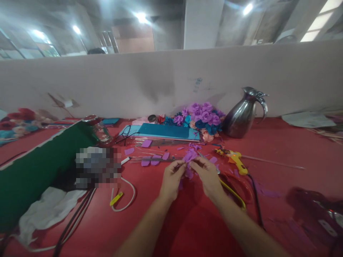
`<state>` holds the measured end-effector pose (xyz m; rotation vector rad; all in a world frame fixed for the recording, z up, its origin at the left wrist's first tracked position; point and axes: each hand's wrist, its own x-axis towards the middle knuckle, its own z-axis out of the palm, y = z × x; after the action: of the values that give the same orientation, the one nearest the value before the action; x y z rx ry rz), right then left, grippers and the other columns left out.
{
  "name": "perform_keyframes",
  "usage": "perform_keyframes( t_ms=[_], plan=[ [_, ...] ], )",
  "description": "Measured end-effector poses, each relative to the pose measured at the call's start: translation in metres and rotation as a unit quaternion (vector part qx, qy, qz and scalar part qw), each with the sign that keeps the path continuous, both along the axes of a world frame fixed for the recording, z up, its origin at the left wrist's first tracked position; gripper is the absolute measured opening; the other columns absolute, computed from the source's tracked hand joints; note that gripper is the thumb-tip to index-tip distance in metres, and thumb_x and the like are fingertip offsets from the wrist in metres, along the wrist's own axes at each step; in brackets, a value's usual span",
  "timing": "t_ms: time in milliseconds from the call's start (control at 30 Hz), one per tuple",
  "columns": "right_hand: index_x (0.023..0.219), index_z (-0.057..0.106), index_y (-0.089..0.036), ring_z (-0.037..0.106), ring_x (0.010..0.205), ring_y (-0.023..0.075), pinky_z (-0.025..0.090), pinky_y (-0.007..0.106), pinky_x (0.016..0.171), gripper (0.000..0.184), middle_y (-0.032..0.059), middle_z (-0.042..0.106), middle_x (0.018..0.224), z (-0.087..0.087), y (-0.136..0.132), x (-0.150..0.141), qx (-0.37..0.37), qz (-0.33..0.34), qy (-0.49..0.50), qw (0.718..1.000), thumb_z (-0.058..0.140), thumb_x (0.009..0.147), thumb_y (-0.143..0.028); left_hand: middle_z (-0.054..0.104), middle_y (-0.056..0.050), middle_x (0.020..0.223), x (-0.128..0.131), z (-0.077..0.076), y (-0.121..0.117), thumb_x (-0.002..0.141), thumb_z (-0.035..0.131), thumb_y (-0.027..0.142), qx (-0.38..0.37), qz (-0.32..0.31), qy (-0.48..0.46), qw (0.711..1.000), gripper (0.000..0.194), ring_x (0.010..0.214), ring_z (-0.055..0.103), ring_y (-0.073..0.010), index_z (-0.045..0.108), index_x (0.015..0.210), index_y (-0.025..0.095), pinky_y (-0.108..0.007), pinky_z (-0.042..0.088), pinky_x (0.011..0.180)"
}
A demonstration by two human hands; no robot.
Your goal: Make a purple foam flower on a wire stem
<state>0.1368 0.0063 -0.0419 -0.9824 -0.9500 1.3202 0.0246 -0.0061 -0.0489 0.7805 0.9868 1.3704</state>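
Purple crepe paper (190, 155) is pinched between my two hands above the red tabletop (150, 228). My left hand (172, 176) closes thumb and fingers on its left side. My right hand (207, 175) grips the same paper from the right, fingertips close to the left ones. Several cut purple paper pieces (155, 160) lie to the left of my hands. Partly under my right hand and forearm are scissors with red and yellow handles (235, 189). A yellow hot glue gun (237, 162) lies just to the right, a glue stick behind it.
Purple, blue and peach paper flowers (203, 116) are piled at the back beside a metal jug (241, 114). Blue paper sheets (164, 131) and glasses (127, 135) lie left of them. A green box (40, 171), a glass jar (100, 132) and a white cable (132, 192) occupy the left.
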Motion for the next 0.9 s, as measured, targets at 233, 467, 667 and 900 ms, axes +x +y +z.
perform_keyframes(
  t_ms=[233, 467, 667, 900],
  plan=[
    [0.071, 0.070, -0.020, 0.057, 0.061, 0.0148, 0.047, 0.028, 0.060, 0.021, -0.0002, 0.067, 0.066, -0.0025, 0.0021, 0.0004, -0.017, -0.031, 0.012, 0.999, 0.078, 0.059, -0.036, 0.061, 0.000, 0.057, -0.0001, 0.0019, -0.0011, 0.066, 0.074, 0.027, 0.045, 0.020, 0.081, 0.995, 0.011, 0.054, 0.051, -0.0106, 0.072, 0.069, 0.017, -0.022, 0.041, 0.057],
    [0.072, 0.071, -0.020, 0.057, 0.061, 0.0139, 0.046, 0.027, 0.061, 0.018, 0.0001, 0.069, 0.068, -0.0058, 0.0050, 0.0025, -0.001, -0.032, 0.005, 0.999, 0.076, 0.062, -0.033, 0.062, 0.000, 0.058, 0.0004, 0.0027, -0.0018, 0.066, 0.073, 0.025, 0.049, 0.011, 0.087, 0.995, 0.009, 0.054, 0.051, -0.0107, 0.072, 0.067, 0.016, -0.023, 0.042, 0.058],
    [0.071, 0.070, -0.019, 0.054, 0.058, 0.0121, 0.043, 0.025, 0.058, 0.020, -0.0016, 0.066, 0.064, -0.0041, 0.0072, 0.0064, -0.027, 0.000, 0.059, 0.998, 0.079, 0.059, -0.033, 0.065, -0.002, 0.066, -0.0025, 0.0020, 0.0010, 0.062, 0.078, 0.032, -0.030, -0.055, -0.060, 0.996, 0.023, 0.060, 0.056, -0.0118, 0.070, 0.075, 0.015, -0.025, 0.047, 0.063],
    [0.068, 0.068, -0.018, 0.052, 0.058, 0.0108, 0.039, 0.023, 0.057, 0.021, -0.0033, 0.063, 0.062, -0.0029, 0.0058, 0.0073, -0.028, 0.033, 0.051, 0.998, 0.081, 0.058, -0.031, 0.061, 0.000, 0.059, -0.0062, 0.0040, 0.0043, 0.060, 0.081, 0.033, -0.064, -0.074, -0.090, 0.991, 0.026, 0.053, 0.054, -0.0091, 0.062, 0.066, 0.015, -0.020, 0.043, 0.055]
  ],
)
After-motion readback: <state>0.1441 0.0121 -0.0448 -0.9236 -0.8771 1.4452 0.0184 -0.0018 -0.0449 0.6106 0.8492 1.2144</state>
